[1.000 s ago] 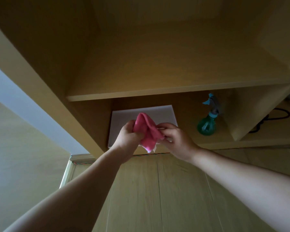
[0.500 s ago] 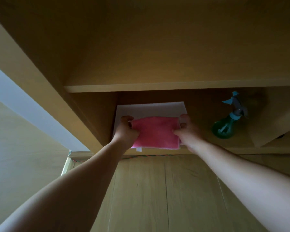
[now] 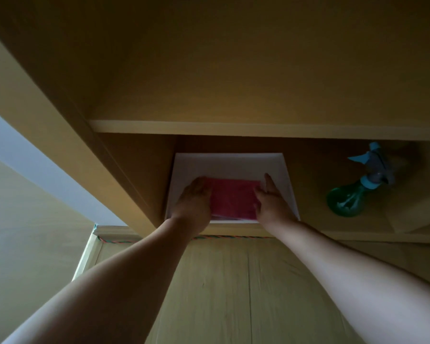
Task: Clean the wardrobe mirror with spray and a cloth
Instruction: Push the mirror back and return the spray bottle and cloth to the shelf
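Found pink cloth [image 3: 232, 199] folded into a flat rectangle, lying on a white sheet or shallow tray [image 3: 229, 165], could not tell which. Placed both in lower compartment of wooden wardrobe [image 3: 233, 70], directly under shelf board [image 3: 233, 127].

Logged left hand [image 3: 196, 197] on cloth's left edge: palm down, fingers straight and close together, pressed flat, gripping nothing. Logged right hand [image 3: 271, 199] on cloth's right edge: likewise flat with fingers extended, one digit reaching farther up onto the white surface. Could not tell whether either thumb sat tucked beneath the cloth. Saw both forearms bare, reaching in from bottom of view.

Noted green spray bottle [image 3: 345, 202] with blue trigger head in same compartment, well to right of the white surface, apart from both hands and untouched.

Marked twisted red-and-green cord [image 3: 224, 237] running along front edge beneath compartment. Recorded pale wood-grain panel [image 3: 233, 294] below cord, between forearms. Recorded pale wall strip [image 3: 23, 165] left of wardrobe side. Worked in dim light; could not make out cloth's fold lines.
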Motion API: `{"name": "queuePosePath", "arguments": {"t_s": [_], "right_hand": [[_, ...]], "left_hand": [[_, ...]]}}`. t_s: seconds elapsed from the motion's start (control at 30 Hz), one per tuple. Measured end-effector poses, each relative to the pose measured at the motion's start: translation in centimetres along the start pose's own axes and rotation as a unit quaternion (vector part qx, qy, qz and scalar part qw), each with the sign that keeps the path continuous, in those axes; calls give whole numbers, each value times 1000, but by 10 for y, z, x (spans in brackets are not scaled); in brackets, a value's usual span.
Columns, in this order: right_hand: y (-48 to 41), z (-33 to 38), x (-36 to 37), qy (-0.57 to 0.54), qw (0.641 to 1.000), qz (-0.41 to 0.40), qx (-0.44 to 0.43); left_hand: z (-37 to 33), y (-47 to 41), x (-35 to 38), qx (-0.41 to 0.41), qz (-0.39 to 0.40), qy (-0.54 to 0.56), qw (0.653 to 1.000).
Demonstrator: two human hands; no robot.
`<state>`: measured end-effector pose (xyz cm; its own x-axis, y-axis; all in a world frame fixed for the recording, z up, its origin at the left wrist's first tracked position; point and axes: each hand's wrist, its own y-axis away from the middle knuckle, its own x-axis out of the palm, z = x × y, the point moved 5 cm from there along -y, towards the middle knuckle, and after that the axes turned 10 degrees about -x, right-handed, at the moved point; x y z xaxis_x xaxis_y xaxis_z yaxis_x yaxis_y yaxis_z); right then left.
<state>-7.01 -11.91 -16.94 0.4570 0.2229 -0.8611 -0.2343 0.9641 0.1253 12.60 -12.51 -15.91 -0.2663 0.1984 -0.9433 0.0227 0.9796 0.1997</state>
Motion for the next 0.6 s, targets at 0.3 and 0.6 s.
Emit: {"name": "queuePosePath", "arguments": {"t_s": [0.3, 0.6], "right_hand": [[-4, -1, 13, 94, 986, 133, -31], [-12, -1, 12, 113, 978, 172, -34]], "left_hand": [[-2, 6, 28, 5, 100, -56, 993], [5, 0, 25, -18, 91, -59, 994]]}}
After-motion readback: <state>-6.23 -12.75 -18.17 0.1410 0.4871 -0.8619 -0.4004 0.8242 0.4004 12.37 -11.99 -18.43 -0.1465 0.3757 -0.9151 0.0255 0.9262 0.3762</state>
